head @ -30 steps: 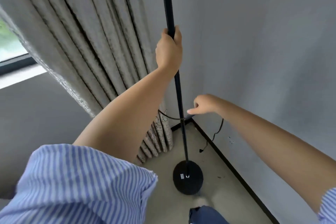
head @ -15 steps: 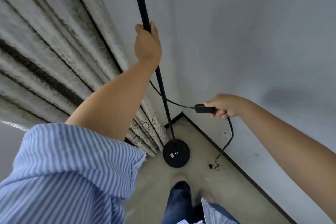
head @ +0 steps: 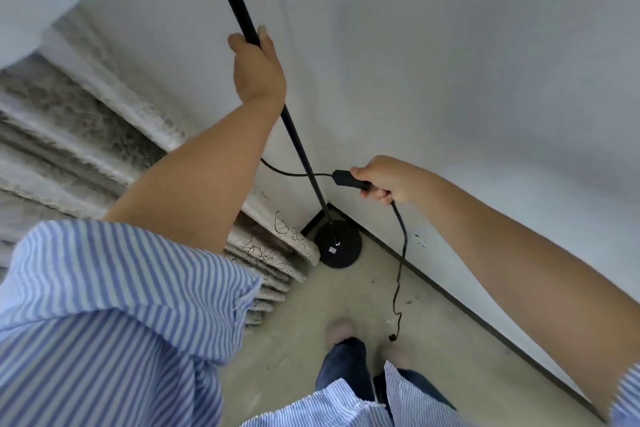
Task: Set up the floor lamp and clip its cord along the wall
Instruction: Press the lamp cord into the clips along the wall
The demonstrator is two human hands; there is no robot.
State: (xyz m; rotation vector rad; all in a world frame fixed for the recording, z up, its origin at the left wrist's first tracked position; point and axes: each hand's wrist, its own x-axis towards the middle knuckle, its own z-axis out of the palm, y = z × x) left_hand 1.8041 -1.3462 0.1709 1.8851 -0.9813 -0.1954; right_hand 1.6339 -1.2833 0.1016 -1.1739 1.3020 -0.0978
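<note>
The floor lamp stands in the far corner of the room, its round black base [head: 337,246] on the floor just beside the dark skirting board, with the curtain [head: 104,135] to its left. The thin black pole [head: 242,15] rises from the base and leans toward the upper left of the view. The left hand [head: 258,71] is wrapped closed around the pole well above the base, steadying it.

The right hand [head: 388,180] is closed around the in-line switch [head: 349,179] of the cord [head: 401,243], to the right of the pole and lower than the left hand. From the switch one stretch of cord runs left, crosses the pole and passes behind the left forearm. The other stretch drops from the near side of the grip, hangs down in front of the wall [head: 450,80] on the right, and ends at a small dark tip [head: 392,337] near the feet on the floor.

So the loose length to be clipped lies below and slightly nearer than the right hand, its long axis running nearly straight down beside the right-hand wall. The right hand is much the closer one to it; the left is occupied with the pole. No clips can be seen.
</note>
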